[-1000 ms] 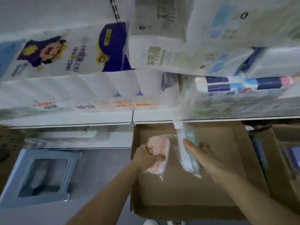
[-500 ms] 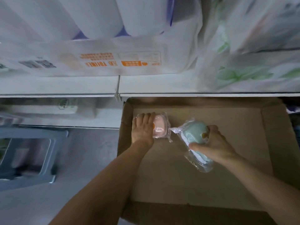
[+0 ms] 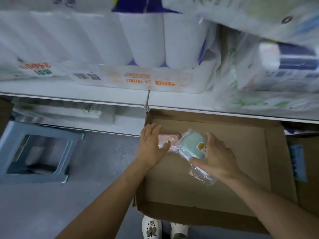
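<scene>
An open cardboard box (image 3: 274,163) sits on the floor below a white shelf. In its far left corner lies a pink case in clear wrap (image 3: 170,140). My left hand (image 3: 151,147) holds it, thumb on its near edge and fingers over its left side. A mint green case in clear wrap (image 3: 192,146) rests tilted against the pink one. My right hand (image 3: 217,157) grips it from the right, thumb at its near end.
A white shelf edge (image 3: 103,99) carries large packs of paper rolls (image 3: 146,40) and bagged tissue packs (image 3: 279,66). A blue plastic stool (image 3: 34,152) stands on the grey floor at left. Another cardboard box (image 3: 303,187) adjoins on the right. White shoes (image 3: 151,228) show below.
Both hands have lowered the two wrapped cases into the box's far left corner. The green case has come left until it leans against the pink one.
</scene>
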`<state>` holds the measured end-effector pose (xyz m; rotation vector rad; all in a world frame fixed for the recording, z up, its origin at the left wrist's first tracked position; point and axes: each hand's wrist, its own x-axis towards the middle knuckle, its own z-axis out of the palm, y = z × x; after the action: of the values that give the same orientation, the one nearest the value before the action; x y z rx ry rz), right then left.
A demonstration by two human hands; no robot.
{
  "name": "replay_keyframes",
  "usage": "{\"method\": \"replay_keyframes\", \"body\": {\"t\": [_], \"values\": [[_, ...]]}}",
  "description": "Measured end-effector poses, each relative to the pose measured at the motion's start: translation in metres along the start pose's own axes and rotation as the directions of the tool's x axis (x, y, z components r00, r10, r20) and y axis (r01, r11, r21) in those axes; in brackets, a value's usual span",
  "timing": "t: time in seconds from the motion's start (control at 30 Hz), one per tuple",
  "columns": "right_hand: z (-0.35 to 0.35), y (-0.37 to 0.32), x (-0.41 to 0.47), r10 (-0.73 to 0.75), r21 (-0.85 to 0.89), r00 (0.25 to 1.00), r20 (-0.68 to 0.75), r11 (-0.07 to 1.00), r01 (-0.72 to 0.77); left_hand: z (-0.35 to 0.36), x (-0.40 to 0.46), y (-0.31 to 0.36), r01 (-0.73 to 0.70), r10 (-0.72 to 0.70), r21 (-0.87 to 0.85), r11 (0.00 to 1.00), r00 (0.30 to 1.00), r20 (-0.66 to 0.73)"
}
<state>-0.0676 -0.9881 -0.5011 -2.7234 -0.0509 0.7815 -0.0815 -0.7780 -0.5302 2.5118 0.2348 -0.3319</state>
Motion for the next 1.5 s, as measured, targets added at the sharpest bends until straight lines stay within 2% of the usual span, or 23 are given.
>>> {"method": "replay_keyframes", "body": {"t": [0.17, 0.27, 0.37, 0.53, 0.63, 0.83, 1.0, 1.1, 1.2, 1.27, 1.33, 1.4, 1.5], "values": [[-0.052, -0.065, -0.041, -0.234, -0.098, 0.971, -0.041, 0.968, 0.229, -0.096, -0.059, 0.015, -0.072, 0.071, -0.057, 0.996, 0.997, -0.026], [-0.077, -0.114, -0.061, -0.397, -0.192, 0.917, -0.044, 0.904, 0.382, -0.142, -0.089, 0.009, -0.174, 0.174, -0.004, 0.985, 0.985, -0.006], [-0.09, -0.171, -0.077, -0.528, -0.278, 0.849, 0.001, 0.815, 0.508, -0.179, -0.108, -0.012, -0.277, 0.281, 0.054, 0.959, 0.957, -0.075], [-0.086, -0.275, -0.085, -0.638, -0.321, 0.766, 0.078, 0.712, 0.625, -0.249, -0.143, -0.078, -0.112, 0.118, 0.036, 0.993, 0.966, -0.229], [-0.074, -0.35, -0.082, -0.651, -0.318, 0.751, 0.109, 0.693, 0.647, -0.302, -0.166, -0.146, 0.012, 0.006, 0.057, 0.998, 0.952, -0.305], [-0.018, -0.53, -0.078, -0.611, -0.18, 0.787, 0.083, 0.768, 0.615, -0.425, -0.185, -0.318, 0.265, -0.263, -0.041, 0.963, 0.902, -0.342], [0.043, -0.671, -0.07, -0.566, -0.087, 0.818, 0.097, 0.814, 0.574, -0.496, -0.187, -0.436, 0.424, -0.428, -0.078, 0.902, 0.858, -0.285], [0.075, -0.739, -0.065, -0.495, 0.048, 0.862, 0.114, 0.869, 0.492, -0.516, -0.194, -0.5, 0.559, -0.577, -0.15, 0.816, 0.766, -0.284], [0.109, -0.799, -0.055, -0.499, 0.16, 0.855, 0.14, 0.864, 0.477, -0.525, -0.206, -0.56, 0.664, -0.738, -0.327, 0.672, 0.568, -0.364], [0.136, -0.839, -0.048, -0.52, 0.192, 0.83, 0.203, 0.852, 0.487, -0.529, -0.211, -0.595, 0.674, -0.842, -0.505, 0.539, 0.452, -0.296], [0.169, -0.874, -0.042, -0.514, 0.192, 0.812, 0.276, 0.857, 0.478, -0.531, -0.211, -0.624, 0.652, -0.897, -0.631, 0.421, 0.405, -0.18], [0.206, -0.898, -0.036, -0.487, 0.119, 0.812, 0.322, 0.871, 0.476, -0.529, -0.208, -0.648, 0.646, -0.902, -0.665, 0.375, 0.421, -0.1], [0.262, -0.912, -0.024, -0.437, -0.047, 0.822, 0.365, 0.873, 0.485, -0.52, -0.202, -0.671, 0.598, -0.851, -0.7, 0.391, 0.524, -0.027]]}}
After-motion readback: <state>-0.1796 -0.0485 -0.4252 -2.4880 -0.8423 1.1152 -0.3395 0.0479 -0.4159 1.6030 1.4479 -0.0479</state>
